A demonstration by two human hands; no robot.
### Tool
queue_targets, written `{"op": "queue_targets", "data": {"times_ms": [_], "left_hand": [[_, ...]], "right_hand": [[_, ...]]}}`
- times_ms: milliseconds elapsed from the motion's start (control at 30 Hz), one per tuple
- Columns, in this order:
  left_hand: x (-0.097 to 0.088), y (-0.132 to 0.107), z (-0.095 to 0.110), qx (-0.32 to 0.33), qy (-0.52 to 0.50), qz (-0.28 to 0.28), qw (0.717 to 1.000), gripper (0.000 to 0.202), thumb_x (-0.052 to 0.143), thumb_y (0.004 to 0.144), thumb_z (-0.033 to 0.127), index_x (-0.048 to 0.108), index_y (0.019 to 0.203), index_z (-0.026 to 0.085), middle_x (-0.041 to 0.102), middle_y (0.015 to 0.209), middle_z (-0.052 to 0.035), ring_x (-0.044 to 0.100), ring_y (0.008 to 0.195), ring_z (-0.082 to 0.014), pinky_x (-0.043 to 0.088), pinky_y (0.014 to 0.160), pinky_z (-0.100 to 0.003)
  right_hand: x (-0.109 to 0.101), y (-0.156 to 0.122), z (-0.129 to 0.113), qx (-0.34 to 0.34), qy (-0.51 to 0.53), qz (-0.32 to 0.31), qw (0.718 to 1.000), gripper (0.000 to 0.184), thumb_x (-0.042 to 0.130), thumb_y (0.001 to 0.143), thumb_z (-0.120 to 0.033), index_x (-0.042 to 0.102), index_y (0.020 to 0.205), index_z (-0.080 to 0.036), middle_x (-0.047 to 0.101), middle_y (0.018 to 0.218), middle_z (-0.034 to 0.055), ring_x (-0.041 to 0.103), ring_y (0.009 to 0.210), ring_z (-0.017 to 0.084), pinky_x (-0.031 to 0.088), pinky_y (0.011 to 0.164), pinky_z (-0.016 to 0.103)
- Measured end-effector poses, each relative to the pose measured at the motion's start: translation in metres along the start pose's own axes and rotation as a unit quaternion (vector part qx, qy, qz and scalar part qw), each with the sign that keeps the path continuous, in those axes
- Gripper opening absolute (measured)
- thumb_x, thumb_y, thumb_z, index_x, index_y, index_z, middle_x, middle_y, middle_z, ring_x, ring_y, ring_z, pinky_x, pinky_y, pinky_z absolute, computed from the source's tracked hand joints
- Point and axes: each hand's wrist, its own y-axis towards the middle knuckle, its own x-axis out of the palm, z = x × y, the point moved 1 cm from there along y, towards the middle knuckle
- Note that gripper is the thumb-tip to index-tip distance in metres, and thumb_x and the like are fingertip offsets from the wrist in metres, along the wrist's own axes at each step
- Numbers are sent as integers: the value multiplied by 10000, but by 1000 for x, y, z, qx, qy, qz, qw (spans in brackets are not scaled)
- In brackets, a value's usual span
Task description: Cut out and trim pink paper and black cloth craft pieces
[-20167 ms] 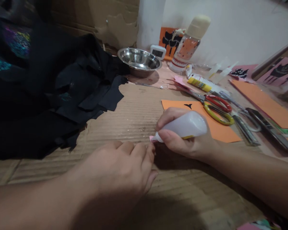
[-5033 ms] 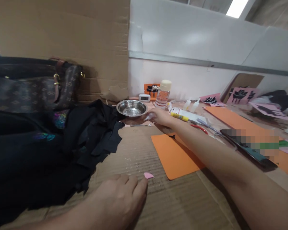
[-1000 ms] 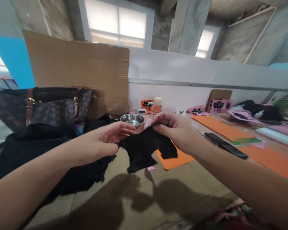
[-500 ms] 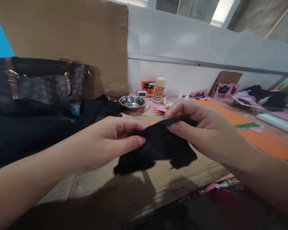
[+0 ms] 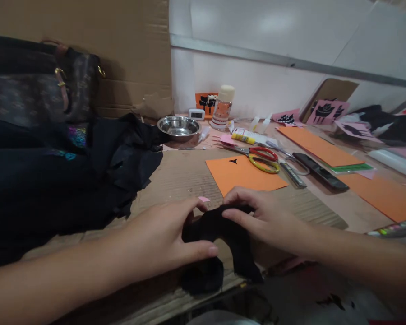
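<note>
Both my hands grip a small scrap of black fabric (image 5: 223,243) low at the near edge of the cardboard-covered table (image 5: 176,180). My left hand (image 5: 165,239) pinches its left side with thumb and fingers. My right hand (image 5: 260,219) presses its fingers over the top right. The scrap's lower end droops past the table edge. A tiny pink paper piece (image 5: 204,199) lies just beyond my fingers. An orange paper sheet (image 5: 245,175) with a small black cut-out lies behind my right hand.
A heap of black cloth (image 5: 88,171) and a patterned handbag (image 5: 43,85) fill the left. A steel bowl (image 5: 178,127), a bottle (image 5: 221,108), a glue stick (image 5: 243,138), red-and-yellow scissors (image 5: 265,160), a dark phone (image 5: 320,170) and more orange and pink sheets (image 5: 320,146) lie at the back and right.
My hands have come down with the black scrap from mid-air to the table's near edge. The view has tipped downward, so the scissors and orange sheet show again.
</note>
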Motion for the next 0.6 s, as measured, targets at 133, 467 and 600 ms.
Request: {"op": "queue_targets", "data": {"times_ms": [133,467,600], "left_hand": [[5,0,1,-7,143,-29,989,172,556,912,296,692,996,231,763,914,-51,713,815,-268,502,692,-351],[-2,9,-16,-25,167,-37,985,229,500,954,252,728,940,239,771,930,-37,705,852,-239,496,753,-326],[-10,17,-28,-53,203,-31,977,321,497,983,412,720,855,220,741,847,-60,682,798,-249,456,682,-322]], "right_hand": [[-2,-5,6,-58,-63,-41,995,131,586,982,-293,698,1038,-253,763,903,30,691,781,182,503,704,282],[-6,10,25,-142,-175,-60,972,208,561,993,-251,740,1099,-265,765,851,49,668,721,180,449,640,270],[-7,33,29,-90,-156,-41,983,143,614,959,-269,745,1001,-233,776,892,56,696,802,206,485,726,301]]}}
